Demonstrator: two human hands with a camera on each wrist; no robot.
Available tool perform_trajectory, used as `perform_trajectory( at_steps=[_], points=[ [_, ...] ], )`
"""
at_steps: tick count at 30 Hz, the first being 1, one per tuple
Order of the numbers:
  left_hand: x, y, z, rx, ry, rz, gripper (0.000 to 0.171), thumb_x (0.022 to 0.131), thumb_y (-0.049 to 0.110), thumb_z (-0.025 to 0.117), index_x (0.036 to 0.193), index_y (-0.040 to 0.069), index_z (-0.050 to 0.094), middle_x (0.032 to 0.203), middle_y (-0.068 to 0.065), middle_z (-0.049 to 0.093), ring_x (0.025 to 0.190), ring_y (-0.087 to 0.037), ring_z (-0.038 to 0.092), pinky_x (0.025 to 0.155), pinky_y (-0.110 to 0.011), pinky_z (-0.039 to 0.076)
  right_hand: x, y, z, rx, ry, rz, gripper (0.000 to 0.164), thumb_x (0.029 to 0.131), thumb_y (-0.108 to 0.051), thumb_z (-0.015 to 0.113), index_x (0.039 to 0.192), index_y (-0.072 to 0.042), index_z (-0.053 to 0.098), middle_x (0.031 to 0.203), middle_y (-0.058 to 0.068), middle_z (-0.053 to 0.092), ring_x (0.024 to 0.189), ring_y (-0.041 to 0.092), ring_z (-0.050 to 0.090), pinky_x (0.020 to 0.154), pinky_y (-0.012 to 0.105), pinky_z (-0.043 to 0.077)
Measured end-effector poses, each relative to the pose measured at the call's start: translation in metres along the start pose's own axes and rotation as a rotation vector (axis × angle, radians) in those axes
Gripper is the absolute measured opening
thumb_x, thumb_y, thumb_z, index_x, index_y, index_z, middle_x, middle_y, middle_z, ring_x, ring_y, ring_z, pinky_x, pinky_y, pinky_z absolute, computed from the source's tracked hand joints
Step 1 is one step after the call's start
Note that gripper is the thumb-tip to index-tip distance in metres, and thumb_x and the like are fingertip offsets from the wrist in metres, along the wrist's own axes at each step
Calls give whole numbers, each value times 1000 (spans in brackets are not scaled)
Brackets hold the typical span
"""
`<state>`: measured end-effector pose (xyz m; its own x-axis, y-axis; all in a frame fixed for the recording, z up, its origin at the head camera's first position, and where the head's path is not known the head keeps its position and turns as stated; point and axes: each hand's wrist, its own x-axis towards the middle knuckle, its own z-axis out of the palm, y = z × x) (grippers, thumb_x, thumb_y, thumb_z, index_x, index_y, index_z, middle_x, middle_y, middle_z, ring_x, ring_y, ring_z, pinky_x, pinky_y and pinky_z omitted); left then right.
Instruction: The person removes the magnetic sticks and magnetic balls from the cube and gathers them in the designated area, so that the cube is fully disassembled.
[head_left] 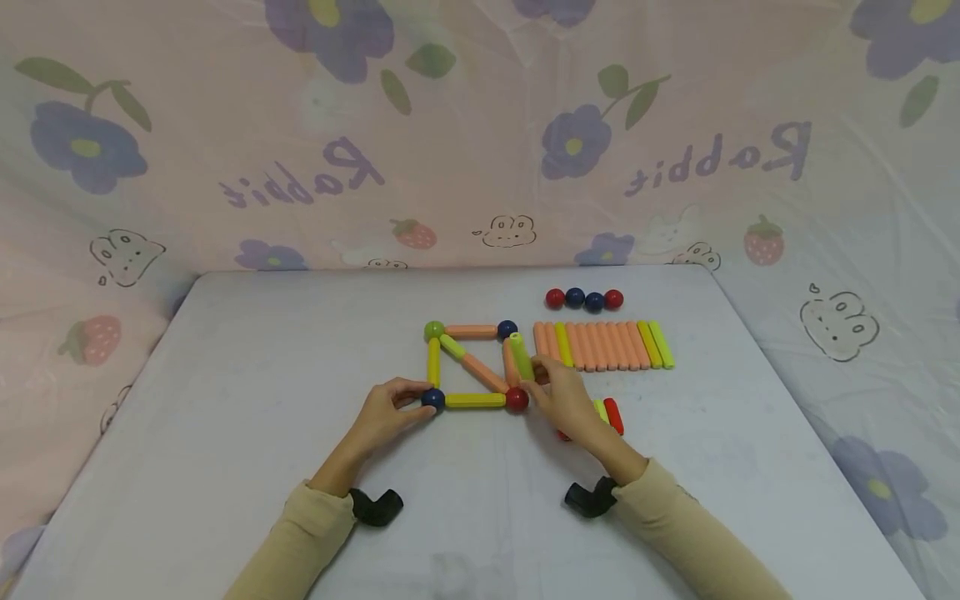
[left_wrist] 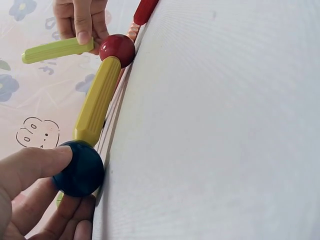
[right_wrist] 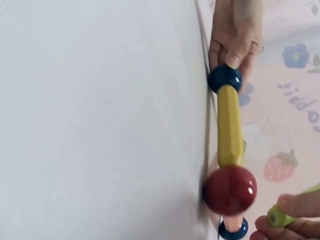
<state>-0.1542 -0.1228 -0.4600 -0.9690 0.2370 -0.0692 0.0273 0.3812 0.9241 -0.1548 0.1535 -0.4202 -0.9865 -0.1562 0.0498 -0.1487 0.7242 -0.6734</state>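
Note:
A flat square of sticks and balls lies on the table. My left hand [head_left: 381, 415] pinches the blue ball [head_left: 432, 401] at its near left corner between thumb and fingers. At the near right corner is a red ball [head_left: 517, 400], joined to that blue ball by a yellow stick [head_left: 476, 401]. Close beside the red ball, my right hand [head_left: 561, 402] pinches a light green stick [left_wrist: 57, 50] by one end, its other end tilted up. A green ball [head_left: 434, 331] and another blue ball [head_left: 507, 330] form the far corners. A green-and-orange diagonal [head_left: 483, 372] crosses the square.
Right of the square lies a row of orange and yellow sticks [head_left: 607, 346]. Behind it several red and blue balls [head_left: 574, 297] are lined up. Short red and green sticks [head_left: 613, 416] lie partly hidden beyond my right hand. A patterned cloth [head_left: 465, 167] hangs behind the white table [head_left: 225, 417].

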Motion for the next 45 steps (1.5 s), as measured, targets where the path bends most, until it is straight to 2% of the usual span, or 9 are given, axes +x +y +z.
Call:
perform_trajectory(
  at_steps=[6,14,17,22,25,27,31,37,45],
  points=[
    [-1,0,-1,-1,-2,7,35,84,3,71,118,-5,63,123,-25,61,120,-37,60,103,-35,51,-2,22,-18,28,74,-4,32,88,-12,69,114,5,59,99,19,68,91,28,66,83,37,60],
    [-2,2,0,-5,-11,13,36,85,3,70,119,-6,62,123,-25,62,120,-37,60,103,-37,51,-4,59,-53,111,153,81,33,92,-15,65,115,8,60,104,25,67,93,29,63,71,4,47],
    [-2,2,0,-4,-15,14,37,86,4,70,120,-6,62,123,-25,62,120,-37,60,103,-38,51,-4,71,-65,151,149,158,37,94,-18,62,120,8,57,111,28,64,91,18,62,70,3,46],
    [-3,2,-1,-5,-17,9,36,86,3,70,120,-6,62,124,-25,61,120,-37,60,103,-37,51,-6,90,-82,171,188,272,43,94,-21,61,124,9,56,117,29,62,77,-13,49,67,2,45],
    [-3,2,-1,-6,-17,3,36,86,4,70,120,-6,62,124,-25,61,121,-37,60,103,-37,51,-6,102,-91,162,240,311,43,93,-20,63,123,10,57,102,19,67,72,-18,46,64,2,45],
    [-3,2,-1,-5,-17,3,36,86,4,70,120,-6,62,124,-25,62,121,-38,60,104,-38,51,-6,111,-98,168,275,338,42,92,-18,64,122,10,58,88,2,67,68,-17,47,62,3,45],
    [-3,1,-1,-3,-17,4,36,86,4,70,120,-6,62,123,-25,62,120,-38,60,104,-38,51,-6,127,-109,180,308,409,43,91,-20,63,122,10,58,71,-25,52,63,-14,51,59,6,46],
    [-2,1,1,-14,-10,-28,37,85,4,70,121,-4,62,125,-23,61,121,-36,60,103,-34,51,-4,149,-123,184,292,540,50,94,-27,59,129,8,54,63,-30,49,57,-11,55,57,8,45],
    [-3,3,0,-37,-15,-17,38,86,4,69,122,-5,60,126,-25,60,122,-37,59,105,-37,50,1,162,-131,180,250,661,56,95,-31,57,133,8,50,60,-24,52,54,-7,55,55,10,46]
  ],
)
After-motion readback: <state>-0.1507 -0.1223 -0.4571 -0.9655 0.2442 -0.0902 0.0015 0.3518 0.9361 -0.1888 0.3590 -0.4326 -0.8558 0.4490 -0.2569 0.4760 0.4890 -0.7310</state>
